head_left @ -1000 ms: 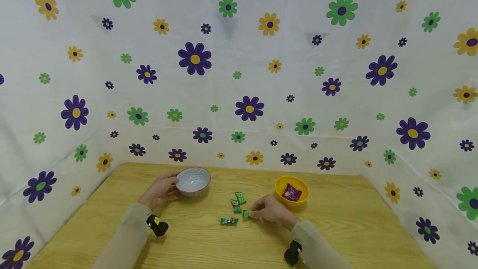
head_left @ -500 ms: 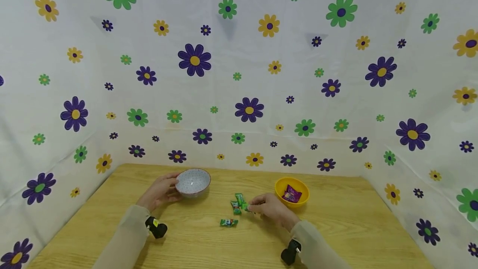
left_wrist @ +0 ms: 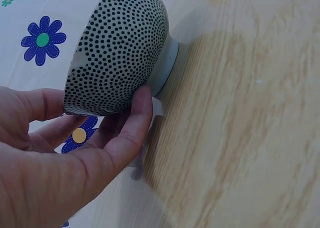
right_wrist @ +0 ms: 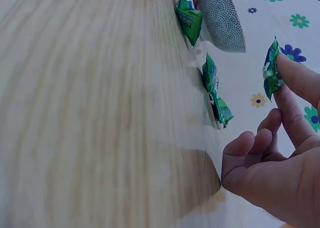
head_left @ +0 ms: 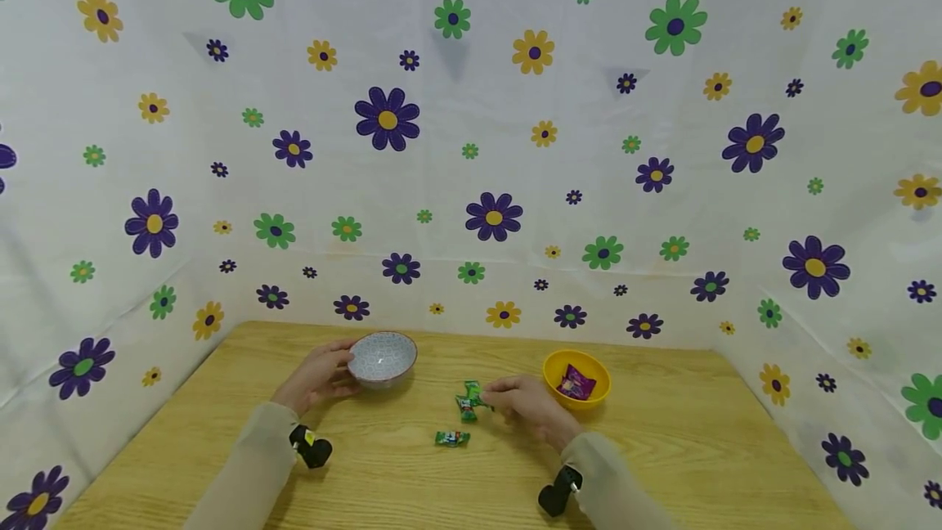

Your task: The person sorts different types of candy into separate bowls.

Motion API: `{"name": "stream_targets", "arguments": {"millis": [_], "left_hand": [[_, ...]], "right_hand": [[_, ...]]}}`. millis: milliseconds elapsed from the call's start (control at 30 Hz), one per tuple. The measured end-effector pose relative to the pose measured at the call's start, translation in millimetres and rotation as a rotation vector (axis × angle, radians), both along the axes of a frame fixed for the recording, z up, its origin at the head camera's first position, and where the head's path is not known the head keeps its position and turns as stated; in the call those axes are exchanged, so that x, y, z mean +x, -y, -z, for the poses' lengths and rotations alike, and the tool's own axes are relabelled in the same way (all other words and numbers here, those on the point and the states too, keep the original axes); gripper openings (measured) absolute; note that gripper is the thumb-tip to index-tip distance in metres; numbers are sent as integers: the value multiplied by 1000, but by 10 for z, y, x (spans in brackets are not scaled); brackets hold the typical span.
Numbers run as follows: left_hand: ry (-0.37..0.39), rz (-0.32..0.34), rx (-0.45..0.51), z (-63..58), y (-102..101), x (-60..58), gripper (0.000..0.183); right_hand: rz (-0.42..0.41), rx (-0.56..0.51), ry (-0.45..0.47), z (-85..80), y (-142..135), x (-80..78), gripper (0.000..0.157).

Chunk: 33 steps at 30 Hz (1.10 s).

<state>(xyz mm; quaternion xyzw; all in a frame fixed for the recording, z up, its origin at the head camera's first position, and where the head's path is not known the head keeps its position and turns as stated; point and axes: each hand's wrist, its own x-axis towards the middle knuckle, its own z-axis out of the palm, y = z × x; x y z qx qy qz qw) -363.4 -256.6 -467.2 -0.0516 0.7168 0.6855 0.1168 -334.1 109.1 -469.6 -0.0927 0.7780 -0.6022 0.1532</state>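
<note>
My left hand (head_left: pixel 318 379) grips the side of a bowl (left_wrist: pixel 117 53), dotted outside and pale patterned inside. In the left wrist view, one fingertip lies low on its wall near the foot, and other fingers reach the rim. My right hand (head_left: pixel 531 407) pinches a green-wrapped candy (right_wrist: pixel 272 70) between its fingertips, the other fingers curled near the tabletop. Close to it in the head view are two more green candies, one farther back (head_left: pixel 472 388) and one just in front (head_left: pixel 466 409). A separate green candy (head_left: pixel 452 438) lies nearer the front.
A yellow bowl (head_left: pixel 603 389) stands just beyond the right hand, with purple-wrapped candy (head_left: pixel 576 384) inside. The wooden table (head_left: pixel 397 489) meets a white flowered cloth (head_left: pixel 471 178) at the back and sides.
My right hand has moved slightly back with its green candy, toward the two other candies. The left hand keeps its grip on the dotted bowl, which has stayed in place.
</note>
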Motion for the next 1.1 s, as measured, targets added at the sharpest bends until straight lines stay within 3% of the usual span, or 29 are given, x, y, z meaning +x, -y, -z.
{"name": "stream_targets", "arguments": {"millis": [367, 700, 1100], "left_hand": [[13, -15, 6, 34, -8, -13, 52], [2, 6, 22, 39, 0, 21, 52], [2, -5, 25, 22, -12, 25, 52]], "right_hand": [[39, -20, -27, 68, 299, -100, 34], [42, -133, 1, 7, 636, -144, 30], [37, -197, 20, -69, 984, -197, 29]]}}
